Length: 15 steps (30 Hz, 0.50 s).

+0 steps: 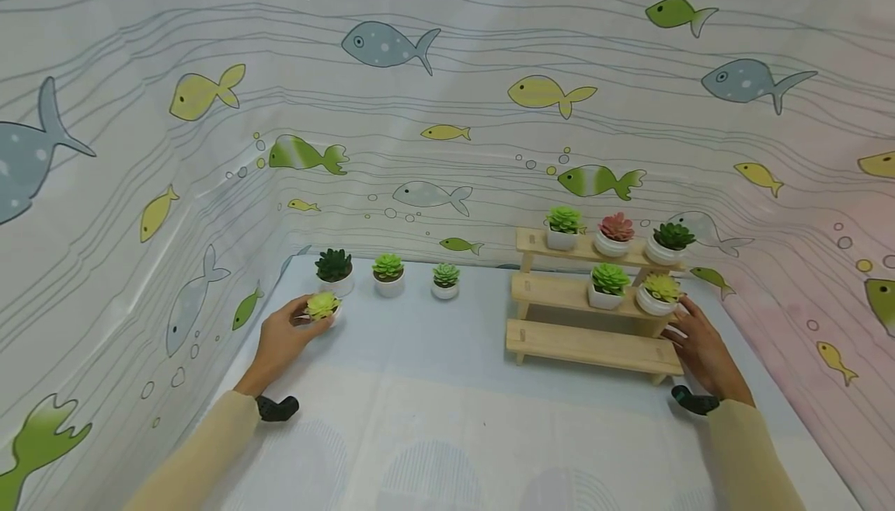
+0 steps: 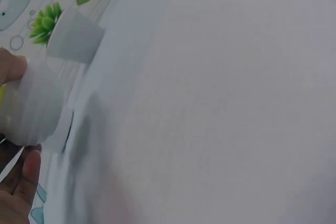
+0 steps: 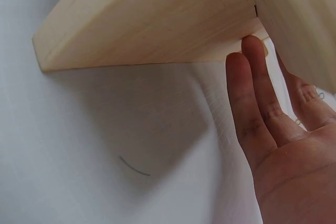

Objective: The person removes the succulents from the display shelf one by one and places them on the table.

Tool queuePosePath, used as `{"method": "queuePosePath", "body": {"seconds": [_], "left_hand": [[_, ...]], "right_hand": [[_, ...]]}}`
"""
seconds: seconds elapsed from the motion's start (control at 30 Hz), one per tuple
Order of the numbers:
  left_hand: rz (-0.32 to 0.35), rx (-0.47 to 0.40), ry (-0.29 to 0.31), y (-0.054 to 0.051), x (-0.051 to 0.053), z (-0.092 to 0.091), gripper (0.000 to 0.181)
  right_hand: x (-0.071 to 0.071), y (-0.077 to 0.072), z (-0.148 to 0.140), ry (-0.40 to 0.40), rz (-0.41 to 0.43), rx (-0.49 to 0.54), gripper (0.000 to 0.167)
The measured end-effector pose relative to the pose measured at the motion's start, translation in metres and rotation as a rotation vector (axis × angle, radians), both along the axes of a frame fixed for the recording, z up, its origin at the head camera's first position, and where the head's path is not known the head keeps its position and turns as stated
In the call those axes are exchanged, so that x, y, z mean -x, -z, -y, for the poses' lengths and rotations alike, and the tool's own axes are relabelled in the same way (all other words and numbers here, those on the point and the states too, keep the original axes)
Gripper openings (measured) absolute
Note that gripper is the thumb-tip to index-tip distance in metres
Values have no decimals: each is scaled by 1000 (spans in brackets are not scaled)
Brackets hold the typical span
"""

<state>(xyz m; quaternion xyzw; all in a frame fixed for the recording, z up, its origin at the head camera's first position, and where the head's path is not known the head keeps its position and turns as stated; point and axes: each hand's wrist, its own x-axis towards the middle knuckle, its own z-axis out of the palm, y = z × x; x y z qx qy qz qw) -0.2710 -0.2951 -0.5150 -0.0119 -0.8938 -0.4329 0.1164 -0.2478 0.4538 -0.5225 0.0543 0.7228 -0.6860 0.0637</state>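
At the left, my left hand grips a small potted succulent with yellow-green leaves. Its white ribbed pot is held between thumb and fingers in the left wrist view. A three-step wooden stand is on the right. Beside its right end is my right hand, the upper fingers close to a yellow succulent in a white pot on the middle step. In the right wrist view, extended fingers reach up by the wood; whether they touch it is unclear.
A dark green succulent, a bright green one and a smaller one stand in a row at the back left. Green, red and dark green succulents occupy the top step; another green one is on the middle step.
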Motion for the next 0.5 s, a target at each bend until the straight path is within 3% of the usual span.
{"method": "queuePosePath", "body": {"seconds": [0.5], "left_hand": [[34,57,-33,4,-7,15,77]], "right_hand": [[-1,2,-3,-4,-15,14,73]]}}
